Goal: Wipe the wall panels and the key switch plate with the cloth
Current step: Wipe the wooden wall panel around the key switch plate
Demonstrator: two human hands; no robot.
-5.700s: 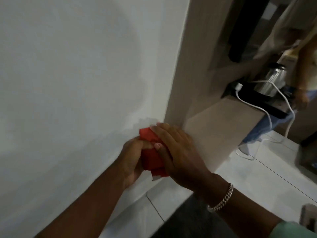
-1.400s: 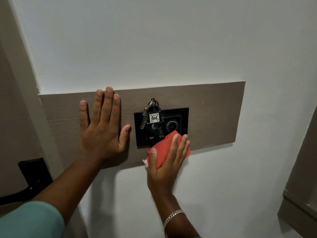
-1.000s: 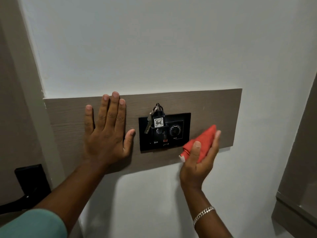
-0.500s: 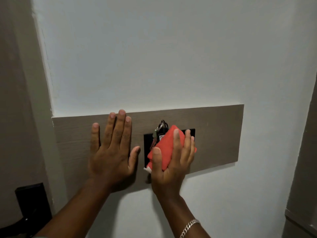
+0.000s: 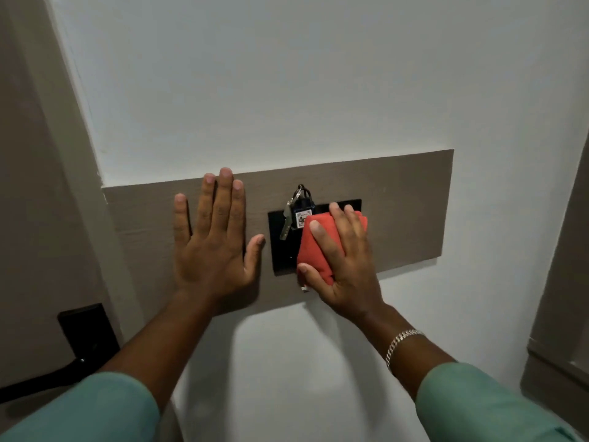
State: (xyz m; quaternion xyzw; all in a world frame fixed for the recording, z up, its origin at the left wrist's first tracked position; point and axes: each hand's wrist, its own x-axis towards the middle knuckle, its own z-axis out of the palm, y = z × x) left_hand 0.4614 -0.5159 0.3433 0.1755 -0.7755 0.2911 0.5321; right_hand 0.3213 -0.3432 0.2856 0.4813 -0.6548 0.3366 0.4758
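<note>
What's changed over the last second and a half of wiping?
The right hand swept the red cloth right onto the wood panel, then back left over the black switch plate, now covering its right part. The left hand stays flat on the panel; keys still hang.

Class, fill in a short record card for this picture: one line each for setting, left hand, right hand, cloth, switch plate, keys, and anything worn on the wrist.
setting: white wall with a brown wood-grain panel across it
left hand: open, flat on the panel, holding nothing
right hand: pressing the cloth against the plate
cloth: red, folded, covering the plate's right part
switch plate: black, set in the panel
keys: hanging at the plate's top left with a numbered tag, beside the cloth
wrist: silver bracelet on the right arm
</note>
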